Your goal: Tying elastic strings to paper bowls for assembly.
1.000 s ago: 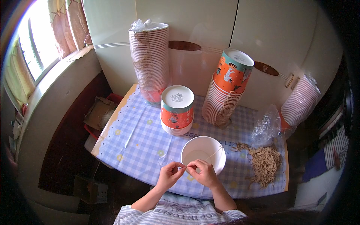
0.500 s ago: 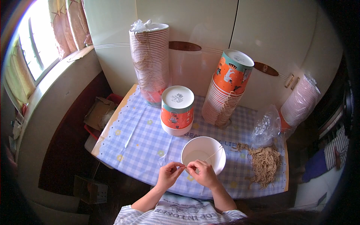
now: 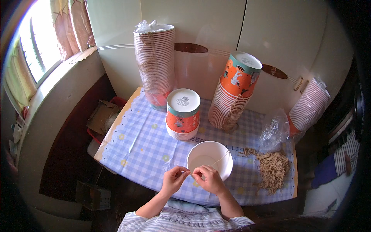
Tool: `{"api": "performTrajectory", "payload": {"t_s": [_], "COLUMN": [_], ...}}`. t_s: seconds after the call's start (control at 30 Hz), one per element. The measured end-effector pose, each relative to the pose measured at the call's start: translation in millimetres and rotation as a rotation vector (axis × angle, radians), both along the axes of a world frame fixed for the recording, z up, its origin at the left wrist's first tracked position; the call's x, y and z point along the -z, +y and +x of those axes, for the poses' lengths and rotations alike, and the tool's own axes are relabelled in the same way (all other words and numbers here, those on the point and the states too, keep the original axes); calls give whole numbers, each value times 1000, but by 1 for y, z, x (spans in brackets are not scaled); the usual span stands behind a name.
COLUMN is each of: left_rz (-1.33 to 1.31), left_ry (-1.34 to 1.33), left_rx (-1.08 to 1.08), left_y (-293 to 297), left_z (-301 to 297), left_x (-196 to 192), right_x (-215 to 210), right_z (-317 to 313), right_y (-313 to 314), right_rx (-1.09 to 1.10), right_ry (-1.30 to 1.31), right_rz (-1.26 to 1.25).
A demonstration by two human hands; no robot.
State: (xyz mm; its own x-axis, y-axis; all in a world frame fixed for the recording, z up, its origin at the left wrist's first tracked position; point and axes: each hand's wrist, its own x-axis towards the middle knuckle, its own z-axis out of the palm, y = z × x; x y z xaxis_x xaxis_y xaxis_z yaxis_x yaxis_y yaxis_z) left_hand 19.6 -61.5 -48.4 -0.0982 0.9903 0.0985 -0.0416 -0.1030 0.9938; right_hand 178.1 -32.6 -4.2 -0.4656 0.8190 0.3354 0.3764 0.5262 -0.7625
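Note:
My left hand (image 3: pixel 174 180) and my right hand (image 3: pixel 208 179) meet fingertip to fingertip at the near left rim of a white paper bucket (image 3: pixel 228 164). Each pinches a thin beige string (image 3: pixel 217 161), which runs from the right hand across the bucket's mouth to its far right wall. The bucket stands upright with its mouth facing up. What my fingertips do with the string end is too small to make out. To the right lies a heap of beige strings (image 3: pixel 273 170). Behind the bucket, a short upside-down stack of orange and teal buckets (image 3: pixel 182 120) stands on the table.
A tall wrapped bucket stack (image 3: pixel 156 62) stands at the back left, another bucket stack (image 3: pixel 235 89) at the back right. A clear plastic bag (image 3: pixel 274 133) and a wrapped stack (image 3: pixel 309 104) are at the right. The checked tablecloth (image 3: pixel 141 164) covers the table. Cabinet doors (image 3: pixel 216 23) rise behind.
Almost nothing differs. My fingertips shift very slightly while both hands keep their pinch on the string by the bucket's rim.

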Motion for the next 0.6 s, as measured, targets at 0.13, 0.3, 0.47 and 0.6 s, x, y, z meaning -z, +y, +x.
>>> {"api": "performTrajectory", "payload": {"t_s": [0.13,0.3,0.47,0.6], "left_rz": [-2,-15,333,477], "left_ry": [-21,-37,471,675], "left_rx": [1,16,-77,-82], "left_y": [1,0,0,-2], "left_z": [1,-2,-4,-2], "left_x": [5,-3,-26,-36], "right_x": [0,-4,-7,-5], "right_z": [1,0,1,0], "right_y": [0,-1,0,-1], "right_rx": [-5,-10,13,22], "right_ry": [15,75,86,85], "right_rz": [-19,-80,-58,-73]}}
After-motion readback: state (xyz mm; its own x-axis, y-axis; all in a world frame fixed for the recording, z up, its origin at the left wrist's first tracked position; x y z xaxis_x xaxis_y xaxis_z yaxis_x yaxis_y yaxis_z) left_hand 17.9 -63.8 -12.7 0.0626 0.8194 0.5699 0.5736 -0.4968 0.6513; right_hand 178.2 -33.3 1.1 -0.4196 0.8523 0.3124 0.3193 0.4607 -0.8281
